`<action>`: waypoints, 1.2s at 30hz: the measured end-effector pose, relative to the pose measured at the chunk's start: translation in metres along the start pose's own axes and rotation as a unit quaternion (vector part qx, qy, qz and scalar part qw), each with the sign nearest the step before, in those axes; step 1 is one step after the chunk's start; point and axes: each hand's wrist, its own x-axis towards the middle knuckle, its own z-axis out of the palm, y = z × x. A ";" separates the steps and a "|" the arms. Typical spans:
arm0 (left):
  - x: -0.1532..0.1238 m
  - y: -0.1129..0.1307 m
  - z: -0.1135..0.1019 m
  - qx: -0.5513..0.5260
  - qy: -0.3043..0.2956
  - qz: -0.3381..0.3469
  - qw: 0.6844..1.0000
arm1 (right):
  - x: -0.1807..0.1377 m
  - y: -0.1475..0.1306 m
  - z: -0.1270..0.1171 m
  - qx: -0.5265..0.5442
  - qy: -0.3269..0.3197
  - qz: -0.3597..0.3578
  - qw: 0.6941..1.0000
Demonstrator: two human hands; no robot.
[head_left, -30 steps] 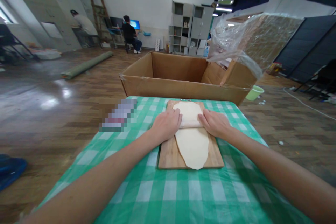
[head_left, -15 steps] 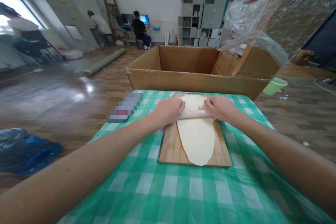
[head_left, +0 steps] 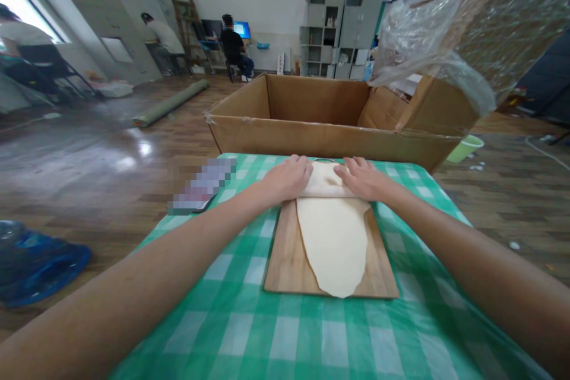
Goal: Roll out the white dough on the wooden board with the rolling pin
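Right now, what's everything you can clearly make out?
Dough: 1, cream, on board
Rolling pin: 1, pale, across dough
Board: 1, brown, on tablecloth
Tablecloth: 1, green check, under board
Pixelated item: 1, greyish, tablecloth's left
Carton: 1, brown, beyond tablecloth
Wrapped object: 1, brown, right
Bucket: 1, green, floor right
Rolled mat: 1, green, floor left
Plastic item: 1, blue, floor left
Cabinets: 2, grey, back wall
People: 3, pale/black tops, background
Left hand, right hand: 2, bare, on rolling pin

Room to pass lies over the green-and-white checked tablecloth (head_left: 285,335) between two bare forearms (head_left: 178,258). Beyond its far edge, a large brown cardboard box (head_left: 320,138) blocks the way.
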 end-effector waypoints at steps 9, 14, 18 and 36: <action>-0.043 0.020 0.005 -0.026 0.029 0.018 0.999 | -0.055 -0.047 -0.021 0.140 0.038 0.148 0.978; -0.080 0.039 0.000 -0.010 0.053 0.044 0.998 | -0.088 -0.068 -0.022 0.130 0.060 0.153 0.978; -0.109 0.053 -0.007 0.000 0.072 0.060 0.996 | -0.119 -0.083 -0.014 0.108 0.086 0.125 0.983; -0.013 0.016 0.001 0.042 0.157 -0.013 0.987 | -0.034 -0.033 -0.010 0.072 0.197 0.145 0.967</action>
